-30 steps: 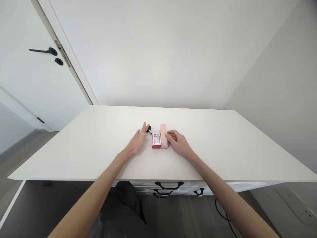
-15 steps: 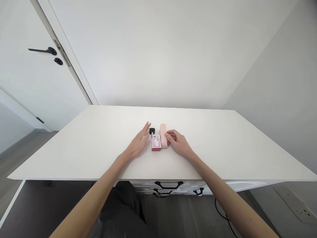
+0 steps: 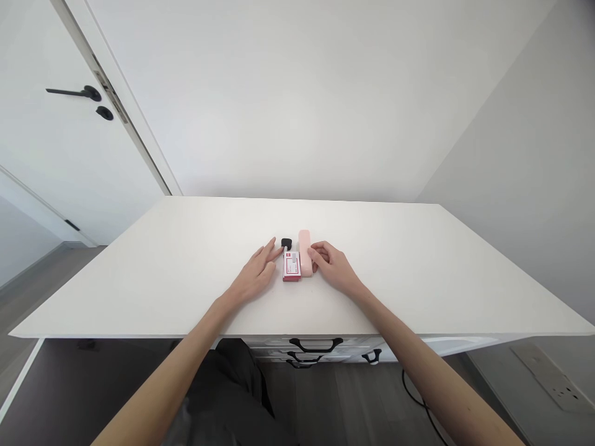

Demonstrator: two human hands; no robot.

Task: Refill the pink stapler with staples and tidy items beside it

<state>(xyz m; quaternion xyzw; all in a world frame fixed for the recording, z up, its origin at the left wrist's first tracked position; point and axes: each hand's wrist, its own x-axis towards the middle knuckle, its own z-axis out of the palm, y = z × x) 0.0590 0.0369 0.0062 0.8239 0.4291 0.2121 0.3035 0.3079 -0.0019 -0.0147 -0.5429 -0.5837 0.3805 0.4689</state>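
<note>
A long pale pink case point(image 3: 304, 253) lies lengthwise on the white tabletop. Pressed close to its left is a small red-and-white box point(image 3: 292, 266). Just beyond the box shows a black-headed item point(image 3: 287, 243) with a thin light-coloured stem; the box hides the stem's lower part. My left hand point(image 3: 253, 274) rests left of this group, fingers spread, one fingertip reaching the black head's left side. On the other side, my right hand point(image 3: 333, 266) has curled fingers at the case's right edge, the thumb against it.
The white table point(image 3: 186, 266) spans the view, its far edge near a white wall. Drawers with black handles point(image 3: 316, 345) sit below its front edge. A door with a black handle point(image 3: 74, 93) is at left; a wall socket point(image 3: 564, 391) and black cable point(image 3: 413, 396) are at lower right.
My left hand has drawn slightly back and to the left, its fingers spreading, with one finger now stretched to the black-headed item. My right hand stays at the pink case.
</note>
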